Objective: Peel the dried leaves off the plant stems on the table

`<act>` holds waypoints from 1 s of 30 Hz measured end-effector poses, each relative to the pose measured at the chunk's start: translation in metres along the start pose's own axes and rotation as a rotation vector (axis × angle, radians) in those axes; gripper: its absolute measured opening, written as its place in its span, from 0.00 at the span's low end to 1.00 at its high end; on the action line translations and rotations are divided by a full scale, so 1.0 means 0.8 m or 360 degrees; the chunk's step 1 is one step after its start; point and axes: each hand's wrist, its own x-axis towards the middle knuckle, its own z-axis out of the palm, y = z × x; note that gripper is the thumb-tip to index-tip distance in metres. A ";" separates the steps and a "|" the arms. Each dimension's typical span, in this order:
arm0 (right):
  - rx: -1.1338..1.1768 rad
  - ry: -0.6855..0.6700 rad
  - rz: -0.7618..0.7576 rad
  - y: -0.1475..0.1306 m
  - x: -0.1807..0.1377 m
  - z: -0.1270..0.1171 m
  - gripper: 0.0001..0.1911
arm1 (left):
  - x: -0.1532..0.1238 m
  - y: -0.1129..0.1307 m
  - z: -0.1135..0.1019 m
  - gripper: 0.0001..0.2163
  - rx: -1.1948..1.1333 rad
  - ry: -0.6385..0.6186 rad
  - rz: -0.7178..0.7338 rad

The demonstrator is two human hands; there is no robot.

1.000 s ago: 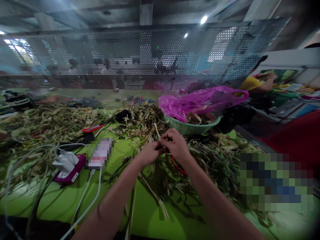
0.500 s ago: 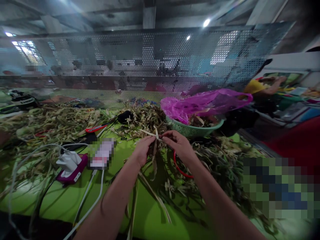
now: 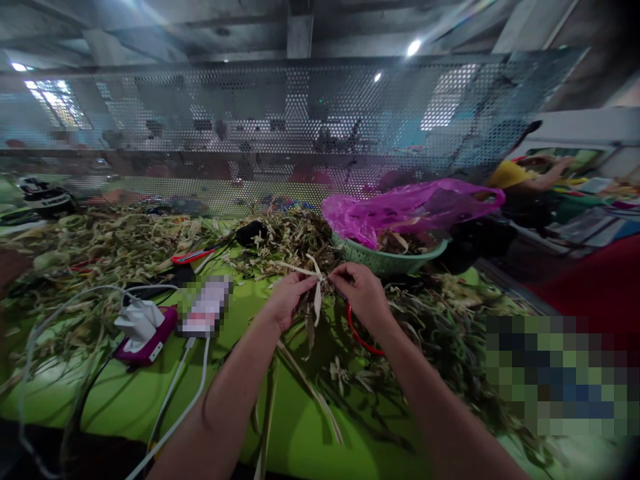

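Left hand (image 3: 291, 297): thumb and fingers pinch a small piece of pale dried strips (image 3: 317, 308), folded or knotted at the middle, ends splayed. One end points up, one runs off to the left over the fingers, one hangs straight down. Right hand (image 3: 361, 291): thumb and fingertips bent close together at the right edge of the piece; cannot tell whether they grip it. Piece sits between the two hands, above the green tabletop (image 3: 295, 450).

Below the right wrist, a red loop (image 3: 353, 327), partly hidden by the forearm. Loose long stalks (image 3: 313, 393) lie on the table between the forearms. To the right, a dense heap of grey-green dried plant matter (image 3: 440, 327). Ahead, a paler dried heap (image 3: 295, 233), and just right of it a light green basket (image 3: 390, 261) with a magenta plastic bag (image 3: 400, 210) draped over its top.

Left of the hands: a blurred-out phone-like device (image 3: 204, 308), white cables (image 3: 204, 373), a purple power block (image 3: 153, 343) carrying white plugs (image 3: 137, 320). Beyond these, a red-handled tool (image 3: 193, 256) beside more dried stalks (image 3: 105, 247).

Behind, a perforated metal screen (image 3: 240, 107); far right, a person in a yellow sleeve (image 3: 507, 175).
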 end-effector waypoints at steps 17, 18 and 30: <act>-0.0019 -0.0195 -0.0181 -0.012 -0.006 0.013 0.04 | 0.009 -0.006 -0.009 0.16 0.0187 0.0175 0.0275; 0.0002 -0.0200 -0.0175 -0.011 -0.006 0.013 0.04 | 0.010 -0.006 -0.010 0.16 0.0196 0.0165 0.0279; 0.0237 -0.0126 0.0036 -0.007 -0.007 0.014 0.05 | -0.002 0.001 0.002 0.12 -0.0129 0.0106 -0.0064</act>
